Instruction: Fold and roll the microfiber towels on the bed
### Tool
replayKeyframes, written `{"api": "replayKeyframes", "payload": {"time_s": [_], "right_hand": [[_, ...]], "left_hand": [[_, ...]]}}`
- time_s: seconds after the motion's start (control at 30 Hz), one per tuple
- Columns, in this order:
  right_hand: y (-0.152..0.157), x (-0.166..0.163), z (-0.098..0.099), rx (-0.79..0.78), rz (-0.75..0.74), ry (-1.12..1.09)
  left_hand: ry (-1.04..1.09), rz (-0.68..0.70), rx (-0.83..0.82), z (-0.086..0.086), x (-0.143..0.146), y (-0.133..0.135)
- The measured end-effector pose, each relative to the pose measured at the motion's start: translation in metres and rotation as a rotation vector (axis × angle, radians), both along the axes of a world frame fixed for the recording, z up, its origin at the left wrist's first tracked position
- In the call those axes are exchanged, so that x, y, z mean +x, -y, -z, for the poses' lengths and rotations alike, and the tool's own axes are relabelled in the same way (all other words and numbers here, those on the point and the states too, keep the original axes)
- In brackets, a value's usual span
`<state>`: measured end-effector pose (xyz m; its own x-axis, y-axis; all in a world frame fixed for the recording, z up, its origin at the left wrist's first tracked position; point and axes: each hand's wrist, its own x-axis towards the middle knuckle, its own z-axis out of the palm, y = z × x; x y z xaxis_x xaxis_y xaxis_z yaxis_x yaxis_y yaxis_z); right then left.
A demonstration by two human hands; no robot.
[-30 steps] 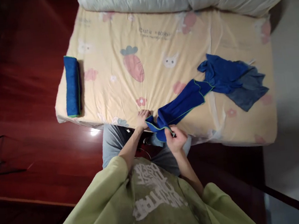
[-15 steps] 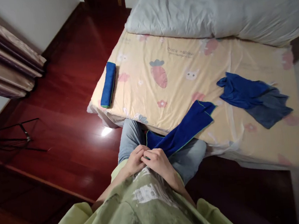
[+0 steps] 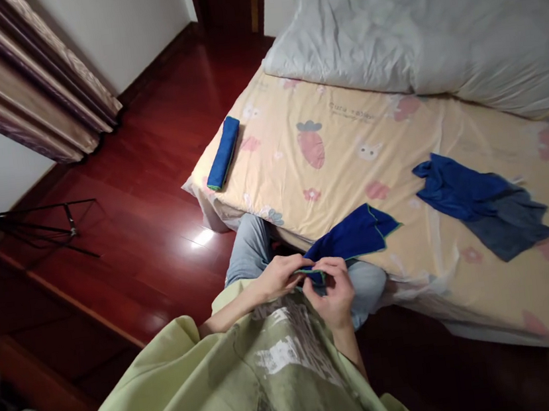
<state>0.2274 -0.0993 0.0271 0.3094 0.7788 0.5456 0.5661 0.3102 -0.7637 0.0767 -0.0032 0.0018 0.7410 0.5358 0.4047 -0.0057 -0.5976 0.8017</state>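
Observation:
A blue cloth with a green edge (image 3: 353, 236) trails from the front edge of the bed down to my lap. My left hand (image 3: 278, 276) pinches its near end from the left. My right hand (image 3: 333, 290) is closed on the same end from the right, fingers curled round the hem. Both hands sit close together in front of my chest, above my jeans. A rolled blue cloth (image 3: 223, 152) lies at the bed's left corner. A crumpled pile of blue and grey-blue cloths (image 3: 484, 203) lies on the right of the bed.
The bed has a yellow sheet with cartoon prints (image 3: 348, 150) and a pale duvet (image 3: 423, 34) bunched at the far end. Dark red wood floor (image 3: 154, 200) lies to the left, with a black stand's legs (image 3: 31, 225) and curtains (image 3: 34, 81) by the wall.
The cloth has been drawn off the bed toward my lap and both hands have gathered on its near end. The camera has tilted up and to the left.

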Motion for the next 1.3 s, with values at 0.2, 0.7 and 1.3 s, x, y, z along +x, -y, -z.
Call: {"api": "replayKeyframes", "payload": {"time_s": [0.2, 0.7, 1.3], "right_hand": [[0.002, 0.013, 0.049, -0.072, 0.179, 0.035], [-0.031, 0.134, 0.143, -0.363, 0.355, 0.208], [0.052, 0.21, 0.106, -0.477, 0.589, 0.121]], "left_hand": [[0.021, -0.013, 0.193, -0.008, -0.004, 0.0], [0.15, -0.59, 0.228, -0.028, -0.065, -0.034], [0.398, -1.038, 0.106, -0.041, -0.132, -0.113]]}}
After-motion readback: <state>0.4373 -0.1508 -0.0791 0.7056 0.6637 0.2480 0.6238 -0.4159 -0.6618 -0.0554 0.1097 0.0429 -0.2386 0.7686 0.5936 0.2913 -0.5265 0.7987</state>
